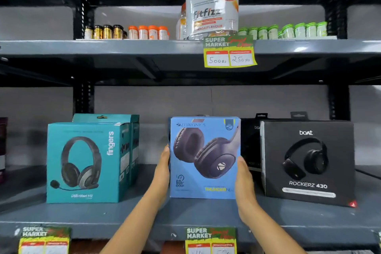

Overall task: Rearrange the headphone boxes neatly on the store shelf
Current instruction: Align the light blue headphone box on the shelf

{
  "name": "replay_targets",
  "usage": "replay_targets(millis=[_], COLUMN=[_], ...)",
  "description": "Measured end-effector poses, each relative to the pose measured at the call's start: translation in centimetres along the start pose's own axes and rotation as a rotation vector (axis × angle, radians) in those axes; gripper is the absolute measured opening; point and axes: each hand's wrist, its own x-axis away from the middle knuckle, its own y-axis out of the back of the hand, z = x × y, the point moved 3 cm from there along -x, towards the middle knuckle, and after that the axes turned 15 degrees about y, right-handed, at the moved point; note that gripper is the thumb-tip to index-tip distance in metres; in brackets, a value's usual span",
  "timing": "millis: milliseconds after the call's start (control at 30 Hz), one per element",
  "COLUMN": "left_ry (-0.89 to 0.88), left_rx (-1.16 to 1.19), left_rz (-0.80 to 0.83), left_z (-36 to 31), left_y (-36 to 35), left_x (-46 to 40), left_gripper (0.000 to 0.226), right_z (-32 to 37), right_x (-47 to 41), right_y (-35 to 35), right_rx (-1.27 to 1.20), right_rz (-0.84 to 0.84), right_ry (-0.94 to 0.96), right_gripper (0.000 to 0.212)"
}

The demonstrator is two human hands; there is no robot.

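I have the light blue cardboard Zebronics headphone box (205, 158) held between both hands, upright, its printed front facing me, its bottom edge at the surface of the grey metal store shelf (123, 215); I cannot tell whether it is fully set down. My left hand (162, 171) presses flat against the blue box's left side, fingers pointing up, and my right hand (244, 179) clasps its right edge, thumb on the front face.

Left of the blue box, well apart from it, stands the teal cardboard "fingers" headset box (86, 163), with a second teal box (107, 118) directly behind it. Right of the blue box sits the black "boAt Rockerz 430" headphone box (308, 163), turned slightly, and another black box (250, 144) stands behind, between it and the blue box.

Above the blue box, on the upper shelf, is a clear plastic Fitfizz jar with an orange lid (212, 4), with a yellow-green price tag (229, 51) hanging below it.
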Motion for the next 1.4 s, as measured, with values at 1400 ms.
replay_targets(millis=[1400], left_ry=[0.328], left_rx=[-0.056], left_rz=[0.057], left_z=[-0.5], left_y=[4.2], left_x=[-2.1], left_gripper=[0.036], right_z=[-1.9], right_x=[-4.6], right_y=[-3.4], right_rx=[-0.294], right_rz=[0.165], right_ry=[-0.330], right_gripper=[0.040])
